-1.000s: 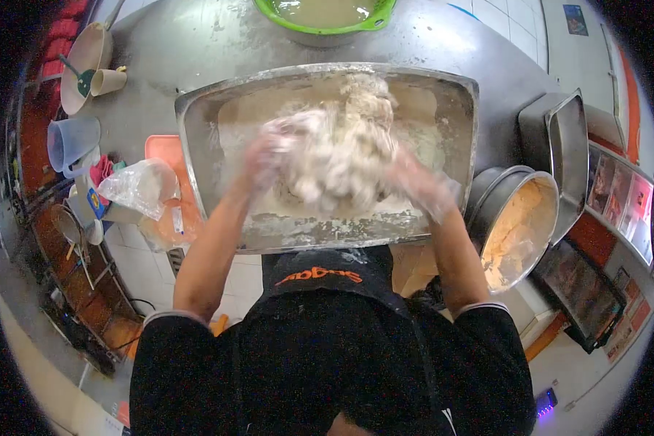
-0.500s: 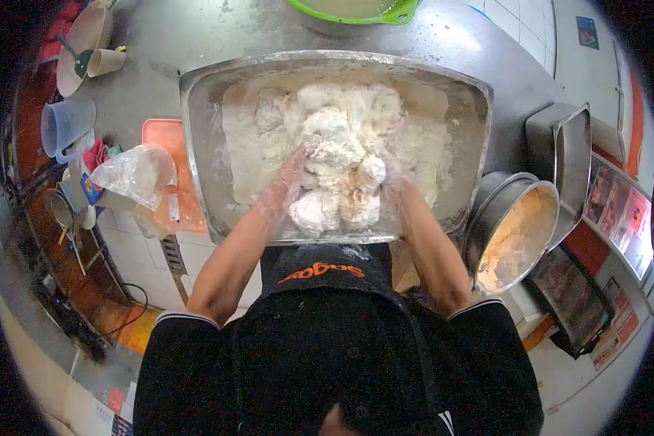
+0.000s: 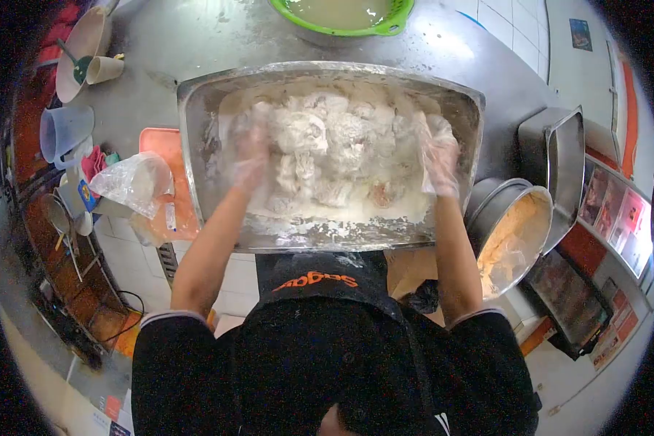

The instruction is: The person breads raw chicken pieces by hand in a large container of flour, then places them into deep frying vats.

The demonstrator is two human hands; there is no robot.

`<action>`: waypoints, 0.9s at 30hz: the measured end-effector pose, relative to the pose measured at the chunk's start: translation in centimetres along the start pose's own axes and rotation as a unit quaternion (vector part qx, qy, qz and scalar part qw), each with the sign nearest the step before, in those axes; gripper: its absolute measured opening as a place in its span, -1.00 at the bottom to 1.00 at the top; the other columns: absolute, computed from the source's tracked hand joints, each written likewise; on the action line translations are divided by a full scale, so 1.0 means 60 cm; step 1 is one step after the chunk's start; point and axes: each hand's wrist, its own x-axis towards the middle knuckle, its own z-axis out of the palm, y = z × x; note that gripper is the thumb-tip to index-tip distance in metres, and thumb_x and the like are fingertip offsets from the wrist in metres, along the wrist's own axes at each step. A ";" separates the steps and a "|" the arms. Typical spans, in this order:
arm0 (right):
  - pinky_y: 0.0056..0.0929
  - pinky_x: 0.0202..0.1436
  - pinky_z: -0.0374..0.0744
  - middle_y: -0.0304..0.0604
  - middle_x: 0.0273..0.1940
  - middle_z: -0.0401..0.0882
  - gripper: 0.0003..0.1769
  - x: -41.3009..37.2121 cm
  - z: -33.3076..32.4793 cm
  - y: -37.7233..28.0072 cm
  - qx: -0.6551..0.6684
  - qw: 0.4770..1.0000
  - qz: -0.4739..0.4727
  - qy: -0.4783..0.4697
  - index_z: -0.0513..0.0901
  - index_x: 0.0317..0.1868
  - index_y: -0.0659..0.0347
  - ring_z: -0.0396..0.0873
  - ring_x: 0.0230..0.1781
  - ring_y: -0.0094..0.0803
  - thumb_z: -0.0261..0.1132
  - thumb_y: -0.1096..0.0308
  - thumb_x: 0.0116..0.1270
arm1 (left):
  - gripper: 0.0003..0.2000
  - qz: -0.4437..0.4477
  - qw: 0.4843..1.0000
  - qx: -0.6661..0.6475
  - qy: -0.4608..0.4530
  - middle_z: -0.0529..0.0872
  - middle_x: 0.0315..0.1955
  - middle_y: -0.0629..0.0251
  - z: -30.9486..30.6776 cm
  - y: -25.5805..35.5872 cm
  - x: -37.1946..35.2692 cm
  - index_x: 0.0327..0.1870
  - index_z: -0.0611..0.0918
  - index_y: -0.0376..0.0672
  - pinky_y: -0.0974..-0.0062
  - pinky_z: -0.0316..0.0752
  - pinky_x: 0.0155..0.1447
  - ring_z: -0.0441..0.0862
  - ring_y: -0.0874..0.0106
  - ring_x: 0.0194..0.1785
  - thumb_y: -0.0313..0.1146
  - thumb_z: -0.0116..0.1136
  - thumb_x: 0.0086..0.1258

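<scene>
A deep metal tray holds white flour and several flour-coated lumps, which look like pieces of meat. One lump near the front shows a brownish-pink patch. My left hand, in a clear plastic glove, is over the flour at the left of the lumps; motion smears its fingers. At the right side of the tray is my right hand, gloved the same way and dusted with flour. Its fingers stretch toward the back, and I see nothing held in it.
Behind the tray stands a green basket with cloudy liquid. On the left are an orange board, a plastic bag, a clear jug and a cup. A round pan with orange-brown powder and a metal container flank the right.
My hands have parted from around the lumps in the middle toward the tray's two sides. The heaped lumps have spread out and lie farther back.
</scene>
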 end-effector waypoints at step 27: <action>-0.29 0.18 0.48 -0.05 0.23 0.46 -0.46 -0.148 0.022 -0.076 0.187 0.907 0.330 -0.181 0.50 0.22 0.18 0.47 0.18 -0.29 0.11 -0.05 0.44 | -0.40 -0.411 0.768 -0.470 -0.146 0.70 -0.15 0.25 -0.042 0.042 -0.119 0.20 0.45 -0.20 0.38 0.67 -0.10 0.70 0.34 -0.15 0.09 0.19 0.32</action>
